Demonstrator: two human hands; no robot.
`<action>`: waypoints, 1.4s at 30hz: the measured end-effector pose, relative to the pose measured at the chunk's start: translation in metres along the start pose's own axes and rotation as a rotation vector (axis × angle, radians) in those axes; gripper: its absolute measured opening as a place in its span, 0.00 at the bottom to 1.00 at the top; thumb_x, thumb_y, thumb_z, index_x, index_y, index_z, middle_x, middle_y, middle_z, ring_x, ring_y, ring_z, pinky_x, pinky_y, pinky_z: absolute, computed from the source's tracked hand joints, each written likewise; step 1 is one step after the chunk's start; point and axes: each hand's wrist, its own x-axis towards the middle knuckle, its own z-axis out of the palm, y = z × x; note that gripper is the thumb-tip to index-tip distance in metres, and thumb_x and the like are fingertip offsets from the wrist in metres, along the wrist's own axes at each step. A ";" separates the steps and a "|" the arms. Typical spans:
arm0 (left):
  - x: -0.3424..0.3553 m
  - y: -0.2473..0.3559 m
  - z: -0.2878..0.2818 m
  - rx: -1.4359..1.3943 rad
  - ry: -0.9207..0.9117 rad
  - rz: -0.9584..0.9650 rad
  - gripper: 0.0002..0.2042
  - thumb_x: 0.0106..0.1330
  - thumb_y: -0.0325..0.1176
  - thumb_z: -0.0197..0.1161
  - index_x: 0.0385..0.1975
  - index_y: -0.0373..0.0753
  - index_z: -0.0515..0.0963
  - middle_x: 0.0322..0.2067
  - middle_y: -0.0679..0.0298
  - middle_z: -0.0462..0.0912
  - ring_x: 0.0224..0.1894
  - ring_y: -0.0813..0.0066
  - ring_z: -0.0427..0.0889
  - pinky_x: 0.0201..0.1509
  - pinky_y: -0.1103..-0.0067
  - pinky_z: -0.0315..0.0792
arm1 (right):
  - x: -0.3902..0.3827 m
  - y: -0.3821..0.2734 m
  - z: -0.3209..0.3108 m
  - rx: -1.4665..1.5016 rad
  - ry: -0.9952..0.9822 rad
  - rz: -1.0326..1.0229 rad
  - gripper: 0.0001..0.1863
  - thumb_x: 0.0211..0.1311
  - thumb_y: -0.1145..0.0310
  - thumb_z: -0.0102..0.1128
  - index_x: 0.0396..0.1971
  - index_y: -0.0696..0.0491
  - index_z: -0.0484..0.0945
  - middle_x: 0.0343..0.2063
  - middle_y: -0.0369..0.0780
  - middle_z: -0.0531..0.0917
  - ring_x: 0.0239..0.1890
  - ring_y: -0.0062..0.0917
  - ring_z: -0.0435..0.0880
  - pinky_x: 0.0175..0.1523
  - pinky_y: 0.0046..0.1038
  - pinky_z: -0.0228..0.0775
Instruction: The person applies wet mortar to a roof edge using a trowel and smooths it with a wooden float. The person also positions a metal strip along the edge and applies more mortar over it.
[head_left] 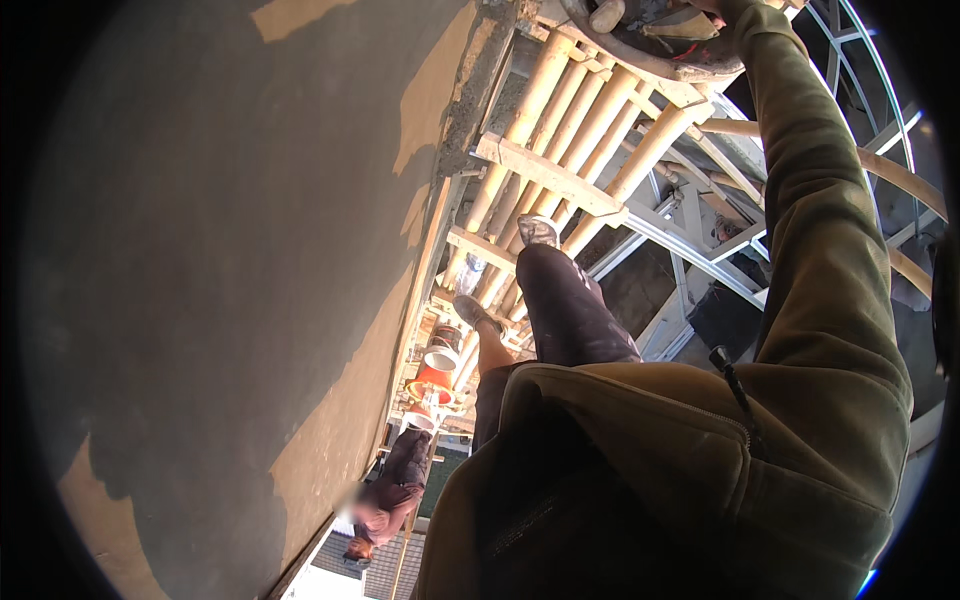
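My right arm, in an olive-brown sleeve, stretches up to a wide round pan (700, 72) at the top edge. Only a small piece of my right hand (712, 6) shows at that edge, by the pan's rim, and its fingers are mostly cut off. Inside the pan lie a pale, flat, wedge-like piece (684, 24) and a rounded lump (607, 15). Whether my hand touches either of them cannot be made out. My left hand is out of the picture.
A large wall (220, 220), partly coated dark grey, fills the left. My feet stand on a walkway of poles (590, 120) with wooden crosspieces (550, 178). Metal framing (690, 250) lies right of it. Buckets (432, 380) and another person (390, 495) are at the lower left.
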 end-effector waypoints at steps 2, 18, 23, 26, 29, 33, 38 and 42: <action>-0.010 -0.008 -0.004 -0.018 0.032 0.007 0.34 0.84 0.57 0.43 0.76 0.33 0.64 0.69 0.50 0.74 0.68 0.60 0.78 0.71 0.68 0.73 | -0.049 -0.017 -0.011 0.283 0.042 0.047 0.14 0.61 0.62 0.66 0.43 0.53 0.89 0.43 0.43 0.91 0.42 0.32 0.92 0.49 0.39 0.86; -0.110 -0.121 -0.243 -0.207 0.608 0.298 0.41 0.85 0.63 0.39 0.72 0.22 0.68 0.66 0.50 0.77 0.66 0.63 0.75 0.75 0.72 0.63 | -0.448 -0.170 0.109 1.617 0.022 -0.755 0.30 0.75 0.58 0.60 0.70 0.58 0.71 0.54 0.44 0.85 0.41 0.27 0.91 0.34 0.24 0.87; -0.115 -0.150 -0.223 -0.196 0.751 0.369 0.37 0.86 0.58 0.38 0.68 0.24 0.71 0.60 0.42 0.79 0.63 0.53 0.77 0.72 0.68 0.66 | -0.528 -0.255 0.098 1.715 -0.057 -1.003 0.22 0.79 0.67 0.49 0.65 0.65 0.72 0.55 0.54 0.85 0.52 0.42 0.91 0.51 0.40 0.93; -0.118 -0.142 -0.224 -0.203 0.740 0.441 0.32 0.87 0.55 0.39 0.63 0.26 0.74 0.57 0.42 0.81 0.60 0.50 0.79 0.69 0.67 0.68 | -0.565 -0.283 0.057 1.563 -0.103 -1.158 0.22 0.80 0.68 0.45 0.64 0.66 0.72 0.54 0.56 0.85 0.51 0.44 0.92 0.51 0.42 0.93; -0.123 -0.137 -0.218 -0.182 0.780 0.458 0.29 0.86 0.54 0.41 0.60 0.30 0.76 0.54 0.45 0.82 0.57 0.52 0.80 0.67 0.66 0.70 | -0.598 -0.323 0.023 1.401 -0.068 -1.310 0.24 0.81 0.63 0.45 0.64 0.66 0.71 0.54 0.56 0.85 0.47 0.48 0.92 0.47 0.45 0.93; -0.129 -0.143 -0.221 -0.218 0.844 0.450 0.29 0.85 0.54 0.43 0.60 0.30 0.76 0.52 0.45 0.82 0.56 0.53 0.80 0.66 0.65 0.70 | -0.610 -0.352 -0.012 1.313 0.110 -1.462 0.26 0.80 0.61 0.45 0.64 0.67 0.71 0.55 0.55 0.84 0.51 0.46 0.91 0.50 0.47 0.91; -0.129 -0.142 -0.223 -0.169 0.838 0.466 0.26 0.85 0.53 0.45 0.56 0.31 0.76 0.49 0.43 0.82 0.53 0.47 0.80 0.63 0.61 0.71 | -0.656 -0.432 0.003 1.074 -0.210 -1.607 0.28 0.80 0.64 0.48 0.70 0.67 0.66 0.62 0.55 0.80 0.58 0.42 0.87 0.63 0.42 0.84; -0.129 -0.145 -0.223 -0.166 0.799 0.413 0.27 0.84 0.54 0.47 0.55 0.30 0.76 0.48 0.41 0.82 0.52 0.43 0.79 0.62 0.58 0.71 | -0.741 -0.520 0.066 0.759 -0.042 -1.584 0.28 0.77 0.62 0.53 0.69 0.65 0.71 0.57 0.51 0.84 0.54 0.33 0.90 0.57 0.31 0.86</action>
